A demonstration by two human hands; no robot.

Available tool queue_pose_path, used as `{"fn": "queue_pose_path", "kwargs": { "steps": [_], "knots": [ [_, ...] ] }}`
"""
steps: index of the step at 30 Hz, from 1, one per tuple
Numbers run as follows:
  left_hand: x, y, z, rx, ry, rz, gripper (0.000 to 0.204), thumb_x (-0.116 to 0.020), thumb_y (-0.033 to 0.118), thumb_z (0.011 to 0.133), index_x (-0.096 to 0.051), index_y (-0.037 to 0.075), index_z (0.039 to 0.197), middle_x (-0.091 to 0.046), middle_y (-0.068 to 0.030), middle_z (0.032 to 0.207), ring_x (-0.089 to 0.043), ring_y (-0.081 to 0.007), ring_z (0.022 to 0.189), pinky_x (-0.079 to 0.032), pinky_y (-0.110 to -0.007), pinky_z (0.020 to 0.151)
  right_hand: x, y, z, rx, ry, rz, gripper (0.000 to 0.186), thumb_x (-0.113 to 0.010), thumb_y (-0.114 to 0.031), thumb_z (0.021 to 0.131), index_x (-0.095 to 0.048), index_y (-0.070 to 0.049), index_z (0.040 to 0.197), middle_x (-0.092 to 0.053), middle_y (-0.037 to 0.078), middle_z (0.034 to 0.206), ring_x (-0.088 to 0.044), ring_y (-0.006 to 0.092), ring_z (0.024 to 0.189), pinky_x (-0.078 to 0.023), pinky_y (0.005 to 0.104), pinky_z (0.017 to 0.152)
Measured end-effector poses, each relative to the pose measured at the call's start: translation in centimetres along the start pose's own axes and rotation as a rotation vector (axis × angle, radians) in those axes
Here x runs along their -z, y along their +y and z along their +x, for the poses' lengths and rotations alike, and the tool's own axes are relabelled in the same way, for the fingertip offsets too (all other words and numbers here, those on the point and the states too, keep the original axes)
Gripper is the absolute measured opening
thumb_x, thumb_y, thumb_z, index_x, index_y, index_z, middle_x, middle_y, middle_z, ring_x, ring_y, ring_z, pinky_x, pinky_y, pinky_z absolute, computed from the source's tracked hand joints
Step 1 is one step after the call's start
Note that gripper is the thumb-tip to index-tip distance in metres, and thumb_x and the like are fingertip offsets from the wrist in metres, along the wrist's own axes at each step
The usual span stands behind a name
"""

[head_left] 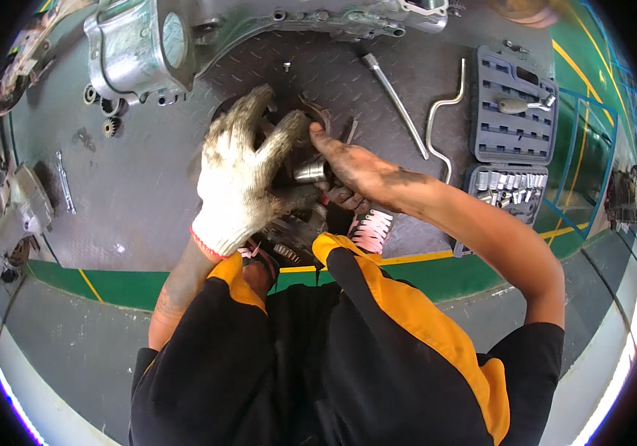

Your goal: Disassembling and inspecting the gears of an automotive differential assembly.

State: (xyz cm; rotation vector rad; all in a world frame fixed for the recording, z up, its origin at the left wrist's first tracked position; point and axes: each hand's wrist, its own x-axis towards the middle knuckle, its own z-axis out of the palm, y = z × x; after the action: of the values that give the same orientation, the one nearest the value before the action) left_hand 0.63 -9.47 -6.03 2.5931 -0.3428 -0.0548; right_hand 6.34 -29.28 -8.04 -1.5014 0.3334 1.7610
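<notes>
My left hand (235, 167), in a dirty white knitted glove with a red cuff edge, is spread over a dark, greasy metal part (300, 230) low in front of me. Its fingers are apart. Bare and smeared with grease, my right hand (363, 175) reaches in from the right, fingers curled around one end of a shiny metal cylinder (309, 172) like a socket. The cylinder lies between both hands, against the dark part. My hands hide most of that part, and its kind cannot be made out.
A large silver metal housing (136, 52) stands at the back. Small gears (111, 126) and a spanner (64, 182) lie left. To the right are a long bar (396, 104), a bent crank handle (437, 111) and an open socket case (512, 126) with a ratchet (526, 105).
</notes>
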Motion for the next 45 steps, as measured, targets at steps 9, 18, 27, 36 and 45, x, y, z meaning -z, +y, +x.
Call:
{"fn": "queue_pose_path", "kwargs": {
  "steps": [9,18,27,36,45],
  "knots": [
    [0.1,0.0,0.1,-0.053,-0.011,-0.006,0.071,-0.087,0.036,0.06,-0.067,0.023,0.127,-0.05,-0.0189,0.142,-0.048,-0.042,0.13,-0.041,-0.054,0.105,-0.8,1.0,1.5,0.42,0.322,-0.243,0.123,0.006,-0.092,0.079,-0.055,0.002,0.131,-0.057,0.012,0.075,-0.057,0.0282,0.082,-0.041,0.0478,0.099],
    [-0.2,0.2,0.8,-0.121,-0.075,0.031,0.046,-0.084,0.035,0.064,-0.072,0.02,0.106,-0.053,-0.0085,0.141,-0.044,-0.0426,0.131,-0.036,-0.06,0.107,-0.4,2.0,0.2,0.742,0.466,-0.139,0.092,-0.023,-0.075,0.098,-0.071,0.002,0.109,-0.05,0.008,0.065,-0.056,0.0272,0.071,-0.049,0.0471,0.085],
    [0.6,0.3,1.2,-0.094,-0.005,0.046,0.047,-0.085,0.031,0.063,-0.072,0.019,0.107,-0.056,-0.0082,0.136,-0.046,-0.0439,0.129,-0.038,-0.057,0.108,10.8,21.0,1.3,0.45,1.506,-0.596,0.026,-0.061,-0.013,0.088,-0.059,-0.001,0.112,-0.063,0.019,0.105,-0.062,0.0347,0.093,-0.051,0.0421,0.082],
    [3.4,0.9,1.4,-0.072,0.078,0.1,0.056,-0.082,0.022,0.066,-0.069,0.011,0.12,-0.06,-0.02,0.126,-0.059,-0.0409,0.115,-0.044,-0.054,0.101,13.7,21.2,4.6,0.179,1.31,-0.849,0.052,-0.065,-0.01,0.073,-0.057,-0.004,0.124,-0.064,0.018,0.096,-0.063,0.042,0.091,-0.053,0.0482,0.084],
    [4.2,7.6,7.2,-0.421,-0.096,-0.604,0.043,-0.08,0.008,0.076,-0.065,-0.001,0.115,-0.067,-0.0197,0.115,-0.065,-0.0371,0.108,-0.05,-0.049,0.097,8.5,21.5,-3.0,0.396,1.086,0.304,0.009,-0.059,-0.002,0.074,-0.055,-0.001,0.082,-0.052,0.005,0.06,-0.048,0.0115,0.056,-0.037,0.0295,0.051]
  ]
}}
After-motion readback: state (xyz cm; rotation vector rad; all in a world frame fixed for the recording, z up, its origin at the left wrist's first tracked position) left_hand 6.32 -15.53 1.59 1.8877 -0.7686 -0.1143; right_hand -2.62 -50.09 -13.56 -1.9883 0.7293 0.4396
